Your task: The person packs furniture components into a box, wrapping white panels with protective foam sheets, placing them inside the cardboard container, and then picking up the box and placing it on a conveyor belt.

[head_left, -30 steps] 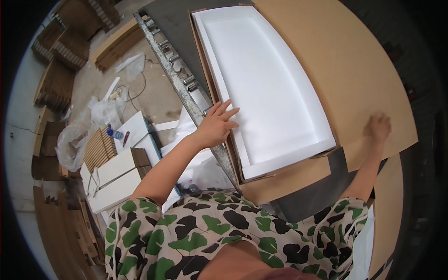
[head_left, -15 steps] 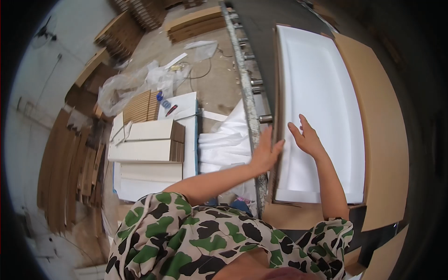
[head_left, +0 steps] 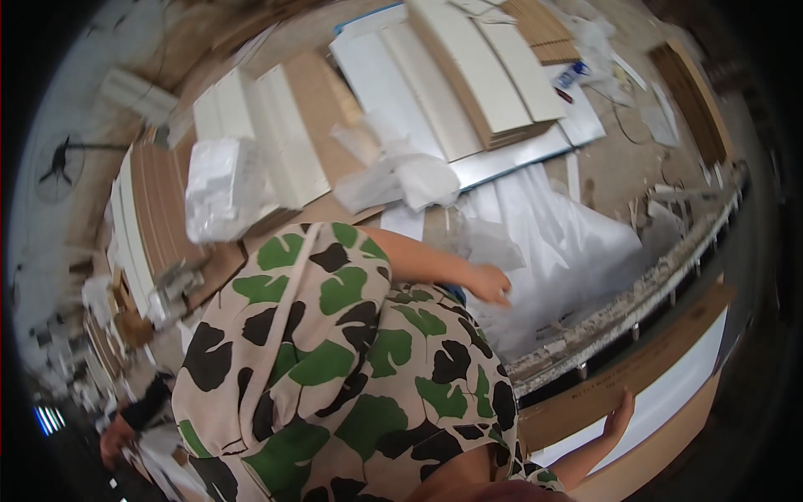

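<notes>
White plastic sheeting spreads in a loose heap over the floor at the centre of the view, and it is the thing the left hand reaches down to: the fingers hang slightly curled and spread over its near edge, about touching the film, though blur hides whether they pinch any of it. Half a second ago both hands lay flat on the white foam panel in the carton; now the view has swung round toward the floor stacks, and the left hand has left the panel altogether.

Behind the sheeting lie flat white boards stacked with pale brown cardboard pieces, which earlier sat at the left of the picture and now fill its top. A crumpled white bag rests on the boards to the left.

Along the right runs the grimy metal rail of the workbench, and beyond it the brown cardboard carton with the white foam panel inside, now pushed to the lower right corner. The right hand rests on the carton's near flap, fingers extended and together, thumb out, pressing on the cardboard rather than gripping it.

At the lower left, another person's hand with a dark sleeve shows, well apart.
</notes>
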Demonstrator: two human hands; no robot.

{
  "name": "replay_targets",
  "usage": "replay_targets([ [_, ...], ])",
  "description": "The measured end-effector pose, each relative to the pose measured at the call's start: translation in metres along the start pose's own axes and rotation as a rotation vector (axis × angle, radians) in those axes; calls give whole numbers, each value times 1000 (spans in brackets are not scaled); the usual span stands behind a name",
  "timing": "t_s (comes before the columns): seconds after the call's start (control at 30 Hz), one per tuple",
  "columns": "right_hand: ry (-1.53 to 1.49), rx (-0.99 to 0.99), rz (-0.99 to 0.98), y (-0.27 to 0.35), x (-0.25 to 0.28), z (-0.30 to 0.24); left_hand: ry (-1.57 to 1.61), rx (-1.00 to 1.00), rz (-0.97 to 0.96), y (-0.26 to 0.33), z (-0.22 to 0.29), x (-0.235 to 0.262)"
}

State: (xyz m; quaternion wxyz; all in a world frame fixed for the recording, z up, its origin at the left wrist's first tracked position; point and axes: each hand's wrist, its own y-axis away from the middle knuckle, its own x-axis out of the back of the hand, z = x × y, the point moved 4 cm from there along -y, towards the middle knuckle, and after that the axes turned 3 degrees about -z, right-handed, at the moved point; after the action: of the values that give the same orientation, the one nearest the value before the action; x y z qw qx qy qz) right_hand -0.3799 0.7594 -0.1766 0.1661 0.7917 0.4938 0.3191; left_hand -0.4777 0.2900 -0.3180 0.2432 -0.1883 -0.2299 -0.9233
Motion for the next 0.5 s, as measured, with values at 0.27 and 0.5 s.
replay_targets([
  [0.27,583,744,876,16,-113,-73,-62,975,380,323,-329,6],
  [0.5,1246,1176,-338,-10,-480,-44,308,1469,635,435,-399,-120],
])
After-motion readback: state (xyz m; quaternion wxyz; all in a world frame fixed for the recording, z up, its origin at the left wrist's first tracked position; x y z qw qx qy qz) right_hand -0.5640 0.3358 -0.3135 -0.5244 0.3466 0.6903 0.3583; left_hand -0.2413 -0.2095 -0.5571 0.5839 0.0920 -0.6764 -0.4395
